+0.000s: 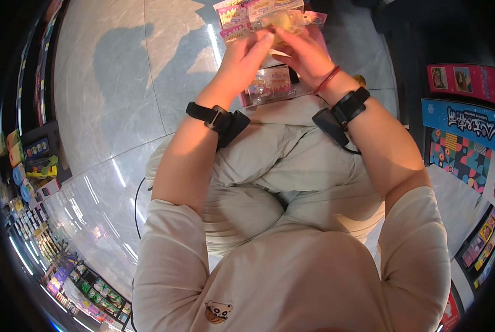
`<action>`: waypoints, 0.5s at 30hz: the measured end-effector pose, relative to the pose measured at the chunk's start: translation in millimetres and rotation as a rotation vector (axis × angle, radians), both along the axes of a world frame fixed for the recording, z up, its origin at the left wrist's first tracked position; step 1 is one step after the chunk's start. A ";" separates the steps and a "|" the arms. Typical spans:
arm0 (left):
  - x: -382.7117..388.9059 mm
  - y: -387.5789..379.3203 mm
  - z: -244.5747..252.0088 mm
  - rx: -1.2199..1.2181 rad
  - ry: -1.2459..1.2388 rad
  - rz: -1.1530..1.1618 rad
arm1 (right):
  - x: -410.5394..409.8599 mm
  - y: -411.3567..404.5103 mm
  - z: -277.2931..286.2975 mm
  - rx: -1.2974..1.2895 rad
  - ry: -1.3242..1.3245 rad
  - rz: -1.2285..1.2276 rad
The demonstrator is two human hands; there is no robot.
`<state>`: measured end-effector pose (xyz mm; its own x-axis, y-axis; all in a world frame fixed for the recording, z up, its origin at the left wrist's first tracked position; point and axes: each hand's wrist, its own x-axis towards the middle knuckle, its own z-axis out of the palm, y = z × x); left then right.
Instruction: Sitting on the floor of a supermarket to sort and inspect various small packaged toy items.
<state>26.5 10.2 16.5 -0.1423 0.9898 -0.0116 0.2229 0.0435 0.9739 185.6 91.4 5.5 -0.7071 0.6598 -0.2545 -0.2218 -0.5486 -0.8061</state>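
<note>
At the top centre, my left hand [247, 52] and my right hand [303, 50] come together over a box of small packages. Between their fingertips is a clear plastic packet [281, 25] with something yellowish in it. Both hands hold it, thumbs towards each other. Around them lie pink and white printed packages [233, 15] in clear wrap, fanned out at the far side. Nearer to my knees, another pink printed package [272, 81] lies in a box with a pink edge. The hands hide the middle of the box.
Grey floor tiles [118, 83] surround my bent legs. On the right stand a blue printed display box [463, 124] and a pink box [465, 83]. Shelves of packaged goods [100, 292] run along the left. A black cable [136, 207] hangs beside my left side.
</note>
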 end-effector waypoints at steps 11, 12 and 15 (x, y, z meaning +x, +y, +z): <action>-5.0 -1.0 -9.8 -0.378 -0.514 0.044 | 3.8 7.1 1.5 0.042 0.056 0.017; -1.0 0.5 -10.6 -0.297 -0.542 0.076 | 3.9 6.8 0.5 0.207 -0.093 0.081; -6.1 -0.8 -4.7 -0.286 -0.430 0.038 | 3.9 6.3 1.4 0.395 -0.279 0.154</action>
<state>20.4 9.4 11.8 -0.1009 0.9327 -0.3462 -0.2019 0.3215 0.9251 189.6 97.8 6.9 -0.7444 0.6372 -0.1995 0.0913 -0.1989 -0.9758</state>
